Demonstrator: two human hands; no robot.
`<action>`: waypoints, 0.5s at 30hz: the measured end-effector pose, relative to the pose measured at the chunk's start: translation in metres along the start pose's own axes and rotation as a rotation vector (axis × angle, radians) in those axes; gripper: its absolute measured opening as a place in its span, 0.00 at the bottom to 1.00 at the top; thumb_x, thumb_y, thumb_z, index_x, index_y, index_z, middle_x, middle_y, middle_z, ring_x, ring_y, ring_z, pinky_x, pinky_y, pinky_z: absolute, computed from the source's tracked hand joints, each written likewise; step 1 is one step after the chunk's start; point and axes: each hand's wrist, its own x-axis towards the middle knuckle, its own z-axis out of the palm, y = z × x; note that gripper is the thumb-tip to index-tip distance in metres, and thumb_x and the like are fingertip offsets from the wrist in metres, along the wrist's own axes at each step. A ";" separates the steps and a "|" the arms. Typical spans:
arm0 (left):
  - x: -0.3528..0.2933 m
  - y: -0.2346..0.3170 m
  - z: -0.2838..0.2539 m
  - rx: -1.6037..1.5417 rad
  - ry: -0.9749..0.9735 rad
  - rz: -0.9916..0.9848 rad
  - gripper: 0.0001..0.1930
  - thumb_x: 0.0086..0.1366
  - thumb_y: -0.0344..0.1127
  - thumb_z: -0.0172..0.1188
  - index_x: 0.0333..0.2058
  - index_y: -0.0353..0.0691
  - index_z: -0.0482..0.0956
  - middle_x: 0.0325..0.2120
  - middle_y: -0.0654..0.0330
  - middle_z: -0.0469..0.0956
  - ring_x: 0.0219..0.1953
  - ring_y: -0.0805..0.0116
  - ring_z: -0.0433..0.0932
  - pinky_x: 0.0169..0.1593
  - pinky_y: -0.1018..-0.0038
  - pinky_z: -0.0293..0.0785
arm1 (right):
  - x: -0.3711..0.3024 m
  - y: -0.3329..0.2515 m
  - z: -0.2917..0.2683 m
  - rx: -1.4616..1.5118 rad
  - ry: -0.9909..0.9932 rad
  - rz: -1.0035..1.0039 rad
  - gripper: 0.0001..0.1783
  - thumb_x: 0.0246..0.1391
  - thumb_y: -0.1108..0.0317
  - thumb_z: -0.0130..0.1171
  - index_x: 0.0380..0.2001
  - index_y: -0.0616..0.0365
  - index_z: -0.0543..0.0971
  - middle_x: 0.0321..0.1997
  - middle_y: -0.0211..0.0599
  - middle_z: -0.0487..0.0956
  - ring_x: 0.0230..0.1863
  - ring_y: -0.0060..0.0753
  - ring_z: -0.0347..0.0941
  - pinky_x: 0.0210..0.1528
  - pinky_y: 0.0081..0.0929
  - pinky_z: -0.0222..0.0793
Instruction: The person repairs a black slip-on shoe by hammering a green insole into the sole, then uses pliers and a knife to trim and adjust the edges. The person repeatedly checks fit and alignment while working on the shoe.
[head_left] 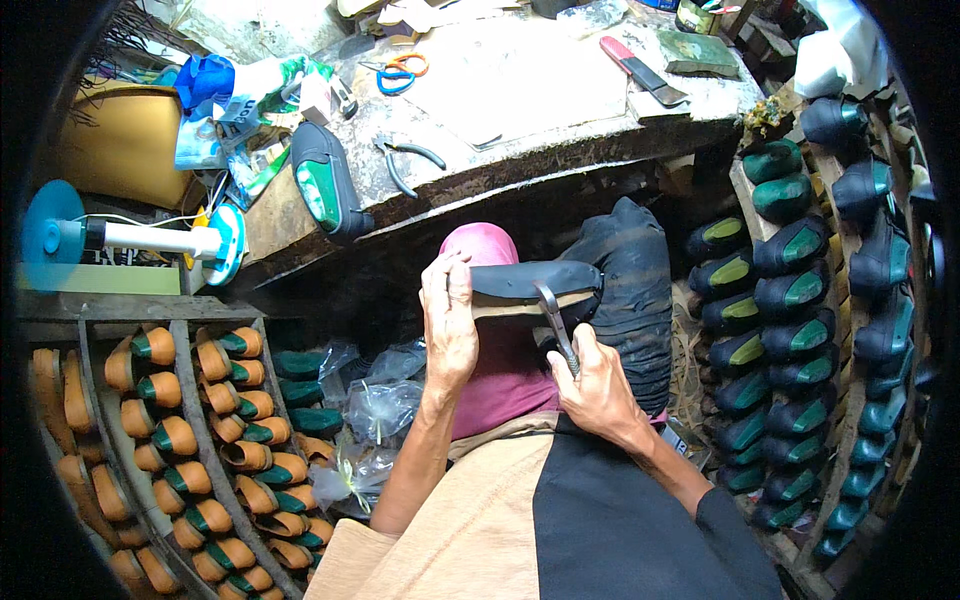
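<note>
Over my lap lies a dark shoe point(520, 279) on its side, a tan strip showing along its lower edge. My left hand point(450, 325) is closed round its left end, thumb and fingers upward. In my right hand point(597, 390) is a hand tool with a curved metal head point(549, 303); its exact kind is hard to make out. The tool's head touches the shoe's near side, toward the right end. Pink cloth point(490, 385) covers my leg beneath the shoe, and dark cloth point(625, 290) lies to its right.
On the worn bench point(560, 150) ahead lie pliers point(412, 160), scissors point(400, 75), a red-handled knife point(643, 70) and a dark shoe with a green panel point(325, 185). Racks of orange-and-green shoes point(200, 440) stand left; racks of dark shoes point(795, 330) stand right. Plastic bags point(380, 410) lie beside my left arm.
</note>
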 end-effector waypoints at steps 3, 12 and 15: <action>-0.007 -0.005 0.001 -0.056 0.037 0.023 0.26 0.93 0.52 0.45 0.66 0.34 0.80 0.63 0.51 0.81 0.69 0.53 0.75 0.76 0.58 0.66 | -0.010 -0.008 0.001 0.189 -0.201 0.101 0.11 0.75 0.70 0.64 0.41 0.69 0.80 0.29 0.53 0.82 0.29 0.52 0.85 0.30 0.44 0.77; -0.010 -0.009 -0.003 -0.380 0.011 -0.329 0.32 0.92 0.62 0.44 0.64 0.38 0.82 0.43 0.58 0.87 0.45 0.71 0.86 0.54 0.68 0.83 | 0.006 -0.004 0.033 0.855 -0.510 0.298 0.21 0.86 0.61 0.54 0.55 0.69 0.88 0.50 0.49 0.93 0.46 0.29 0.91 0.48 0.25 0.88; -0.015 -0.003 -0.001 -0.304 0.036 -0.291 0.31 0.93 0.60 0.43 0.62 0.38 0.83 0.42 0.59 0.86 0.44 0.72 0.84 0.54 0.68 0.82 | 0.011 -0.005 0.033 0.884 -0.532 0.271 0.21 0.86 0.61 0.54 0.59 0.70 0.87 0.50 0.49 0.93 0.45 0.28 0.90 0.49 0.25 0.88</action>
